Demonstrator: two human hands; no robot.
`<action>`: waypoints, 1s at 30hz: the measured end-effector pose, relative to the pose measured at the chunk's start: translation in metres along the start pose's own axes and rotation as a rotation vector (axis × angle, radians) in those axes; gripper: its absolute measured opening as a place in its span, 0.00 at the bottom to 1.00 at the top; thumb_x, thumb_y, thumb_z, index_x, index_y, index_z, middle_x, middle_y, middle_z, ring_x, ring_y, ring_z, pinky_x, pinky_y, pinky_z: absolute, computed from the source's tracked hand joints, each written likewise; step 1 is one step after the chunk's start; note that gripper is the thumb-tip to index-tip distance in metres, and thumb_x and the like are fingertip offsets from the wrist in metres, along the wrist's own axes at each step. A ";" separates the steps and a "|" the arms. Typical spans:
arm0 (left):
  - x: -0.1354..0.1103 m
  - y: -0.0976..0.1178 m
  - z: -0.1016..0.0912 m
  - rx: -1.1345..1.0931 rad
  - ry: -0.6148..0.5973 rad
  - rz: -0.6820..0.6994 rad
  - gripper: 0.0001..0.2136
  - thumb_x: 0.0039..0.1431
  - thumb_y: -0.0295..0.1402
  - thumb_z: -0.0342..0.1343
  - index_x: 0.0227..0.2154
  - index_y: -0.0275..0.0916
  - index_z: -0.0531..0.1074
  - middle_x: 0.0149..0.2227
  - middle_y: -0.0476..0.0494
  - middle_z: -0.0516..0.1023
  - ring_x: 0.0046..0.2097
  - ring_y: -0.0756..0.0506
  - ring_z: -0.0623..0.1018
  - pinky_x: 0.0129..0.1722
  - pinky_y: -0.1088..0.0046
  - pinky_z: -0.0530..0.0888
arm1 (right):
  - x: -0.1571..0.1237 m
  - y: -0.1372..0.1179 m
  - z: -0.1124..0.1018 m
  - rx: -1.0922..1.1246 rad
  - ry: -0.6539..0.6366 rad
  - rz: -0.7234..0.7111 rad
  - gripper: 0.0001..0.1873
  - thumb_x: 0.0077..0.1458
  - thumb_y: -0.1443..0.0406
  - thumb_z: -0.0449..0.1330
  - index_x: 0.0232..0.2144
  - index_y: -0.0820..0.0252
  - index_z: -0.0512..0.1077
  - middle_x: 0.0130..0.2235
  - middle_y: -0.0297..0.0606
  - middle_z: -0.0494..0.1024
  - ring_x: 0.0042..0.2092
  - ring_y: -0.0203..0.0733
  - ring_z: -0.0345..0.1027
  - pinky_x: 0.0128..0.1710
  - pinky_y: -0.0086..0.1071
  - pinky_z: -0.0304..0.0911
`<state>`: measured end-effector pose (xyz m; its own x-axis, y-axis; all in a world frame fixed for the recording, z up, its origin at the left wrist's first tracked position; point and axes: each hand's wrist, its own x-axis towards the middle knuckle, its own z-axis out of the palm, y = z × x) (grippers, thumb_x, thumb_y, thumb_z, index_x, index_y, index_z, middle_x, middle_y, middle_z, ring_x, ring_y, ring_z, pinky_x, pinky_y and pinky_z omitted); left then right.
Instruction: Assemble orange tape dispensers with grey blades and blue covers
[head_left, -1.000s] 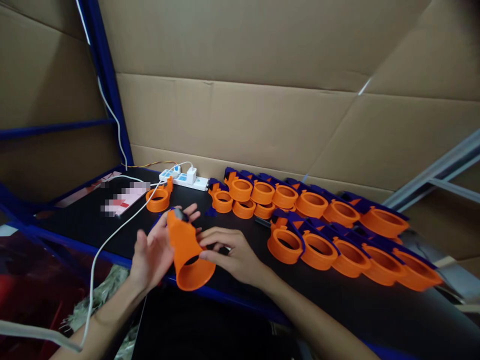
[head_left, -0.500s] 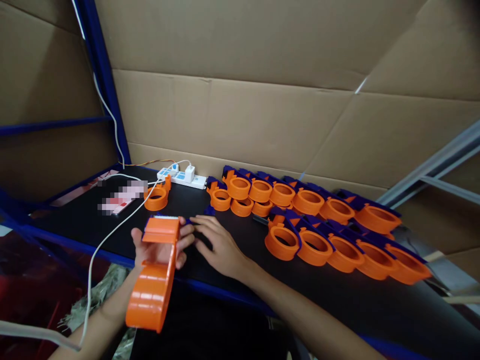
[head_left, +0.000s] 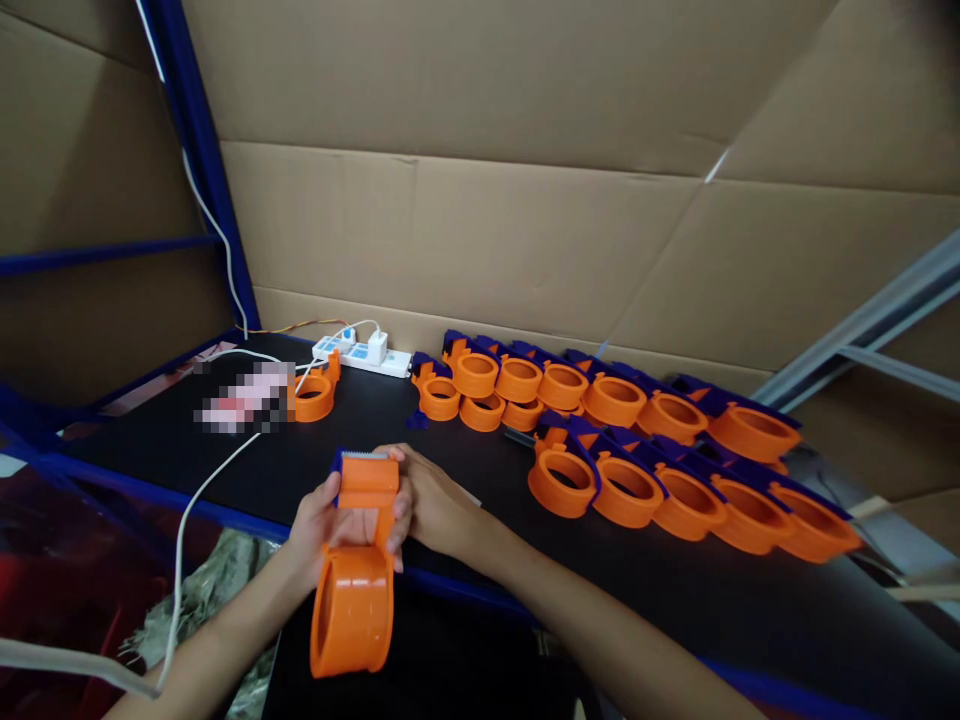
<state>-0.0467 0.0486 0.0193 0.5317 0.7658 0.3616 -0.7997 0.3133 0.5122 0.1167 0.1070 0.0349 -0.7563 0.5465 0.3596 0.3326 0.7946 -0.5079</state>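
My left hand (head_left: 311, 532) is closed round an orange tape dispenser (head_left: 354, 610), held above the front edge of the black table. Its ring hangs down towards me, and a toothed metal blade (head_left: 365, 456) runs along its upper end. Behind that end a strip of purple (head_left: 337, 478) shows at the left. My right hand (head_left: 442, 505) is closed at the dispenser's upper right side, its fingertips mostly hidden behind it.
Rows of orange-and-purple tape dispensers (head_left: 622, 490) cover the right of the black table (head_left: 465, 465). A lone orange dispenser (head_left: 313, 398) stands near a white power strip (head_left: 394, 363). A white cable (head_left: 217, 470) hangs at the left, and a small purple piece (head_left: 417, 420) lies behind my hands.
The dispenser has moved right and turned, so its ring opening shows more. My right hand has come in from beside it to its upper end. The purple strip now shows along its left side.
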 end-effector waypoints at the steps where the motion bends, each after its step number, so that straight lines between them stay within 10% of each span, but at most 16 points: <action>1: 0.001 0.000 0.000 0.001 -0.001 0.000 0.32 0.55 0.53 0.58 0.59 0.44 0.59 0.38 0.41 0.74 0.32 0.44 0.77 0.33 0.63 0.79 | -0.001 0.002 0.000 -0.012 -0.010 -0.015 0.24 0.56 0.72 0.58 0.55 0.54 0.69 0.57 0.39 0.73 0.61 0.47 0.63 0.63 0.43 0.58; 7: 0.000 -0.004 0.002 -0.014 -0.034 -0.014 0.31 0.56 0.52 0.57 0.57 0.42 0.61 0.39 0.41 0.73 0.32 0.45 0.77 0.33 0.64 0.79 | -0.006 0.009 0.003 -0.251 -0.086 -0.070 0.19 0.62 0.73 0.53 0.54 0.63 0.71 0.59 0.49 0.71 0.63 0.49 0.61 0.64 0.45 0.53; 13: -0.004 -0.009 0.006 -0.010 -0.074 -0.074 0.32 0.54 0.50 0.59 0.59 0.44 0.58 0.40 0.42 0.73 0.33 0.43 0.78 0.35 0.61 0.79 | 0.004 -0.001 -0.016 -0.165 -0.058 0.049 0.14 0.59 0.73 0.56 0.45 0.57 0.74 0.44 0.39 0.79 0.45 0.41 0.73 0.46 0.32 0.64; 23: -0.006 -0.012 0.000 0.040 -0.023 -0.163 0.36 0.50 0.50 0.61 0.60 0.42 0.59 0.39 0.41 0.73 0.33 0.41 0.79 0.35 0.57 0.79 | 0.013 0.002 -0.016 0.070 0.215 0.149 0.02 0.57 0.69 0.61 0.32 0.57 0.72 0.40 0.37 0.78 0.42 0.40 0.71 0.42 0.33 0.65; 30: 0.000 -0.001 0.008 0.005 0.290 0.010 0.28 0.61 0.51 0.52 0.59 0.40 0.64 0.40 0.39 0.76 0.35 0.42 0.79 0.39 0.57 0.79 | 0.018 0.007 -0.045 0.582 0.504 0.257 0.17 0.58 0.59 0.61 0.49 0.57 0.71 0.42 0.38 0.78 0.43 0.40 0.73 0.47 0.35 0.68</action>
<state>-0.0437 0.0439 0.0245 0.4210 0.8978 0.1290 -0.8030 0.3027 0.5134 0.1314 0.1345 0.0729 -0.3055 0.8570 0.4150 0.0099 0.4387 -0.8986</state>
